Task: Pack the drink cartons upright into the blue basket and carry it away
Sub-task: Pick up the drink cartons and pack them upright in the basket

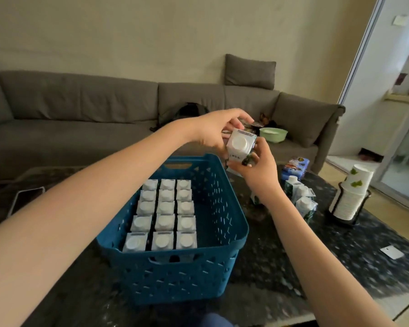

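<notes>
The blue basket (pixel 224 223) stands on the dark table with several white-capped drink cartons (pixel 164 223) packed upright in three rows along its left side. Its right side holds nothing. Above the basket's far right corner a single carton (pixel 240 147) is held in the air, its white cap facing me. My left hand (pixel 213 129) grips it from the left and top. My right hand (pixel 257 164) grips it from below and the right. Three loose cartons (pixel 301 195) stand on the table to the right of the basket, partly hidden by my right forearm.
A stack of paper cups (pixel 350 194) in a wire holder stands at the table's right. A blue packet (pixel 295 167) lies behind the loose cartons. A tablet (pixel 25 200) lies at the left, a white card (pixel 392 252) at the right. A grey sofa (pixel 80 114) with a green bowl (pixel 273 134) runs behind.
</notes>
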Demonstrator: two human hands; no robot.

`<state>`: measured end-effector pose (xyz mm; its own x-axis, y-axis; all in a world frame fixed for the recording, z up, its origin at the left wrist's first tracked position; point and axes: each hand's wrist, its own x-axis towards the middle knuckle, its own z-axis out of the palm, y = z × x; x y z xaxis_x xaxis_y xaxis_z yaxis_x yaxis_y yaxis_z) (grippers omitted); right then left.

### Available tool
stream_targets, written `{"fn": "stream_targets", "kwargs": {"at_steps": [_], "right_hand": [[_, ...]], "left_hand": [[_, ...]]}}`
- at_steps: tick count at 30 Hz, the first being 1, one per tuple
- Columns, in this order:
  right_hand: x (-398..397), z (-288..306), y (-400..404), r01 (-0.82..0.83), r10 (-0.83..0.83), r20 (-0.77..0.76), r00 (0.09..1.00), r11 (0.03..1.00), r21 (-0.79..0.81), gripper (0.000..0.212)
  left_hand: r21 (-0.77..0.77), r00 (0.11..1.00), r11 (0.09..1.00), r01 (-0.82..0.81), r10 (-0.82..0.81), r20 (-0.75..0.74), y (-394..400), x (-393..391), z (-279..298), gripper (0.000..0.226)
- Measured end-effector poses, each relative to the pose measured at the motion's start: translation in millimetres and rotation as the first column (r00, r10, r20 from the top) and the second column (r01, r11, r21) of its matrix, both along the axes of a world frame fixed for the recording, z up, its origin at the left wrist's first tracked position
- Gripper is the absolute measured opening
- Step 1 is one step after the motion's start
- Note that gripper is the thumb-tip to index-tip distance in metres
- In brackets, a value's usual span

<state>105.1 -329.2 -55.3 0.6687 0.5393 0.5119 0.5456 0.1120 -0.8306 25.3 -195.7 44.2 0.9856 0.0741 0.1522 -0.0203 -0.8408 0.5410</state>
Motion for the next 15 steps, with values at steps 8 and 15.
{"fn": "stream_targets", "kwargs": {"at_steps": [8,15], "right_hand": [[-28.8,1.1,2.1,-0.083,0.085,0.08,0.993,0.996,-0.027,0.054],[-46.2,-4.3,18.1,-0.15,0.153,0.064,0.986,0.988,-0.037,0.055]], "left_hand": [[0.099,0.997,0.994,-0.035,0.041,-0.059,4.2,-40.0,-5.7,0.085],[0.149,0.979,0.97,-0.19,0.175,0.107,2.1,-68.0,-22.5,0.072]]}}
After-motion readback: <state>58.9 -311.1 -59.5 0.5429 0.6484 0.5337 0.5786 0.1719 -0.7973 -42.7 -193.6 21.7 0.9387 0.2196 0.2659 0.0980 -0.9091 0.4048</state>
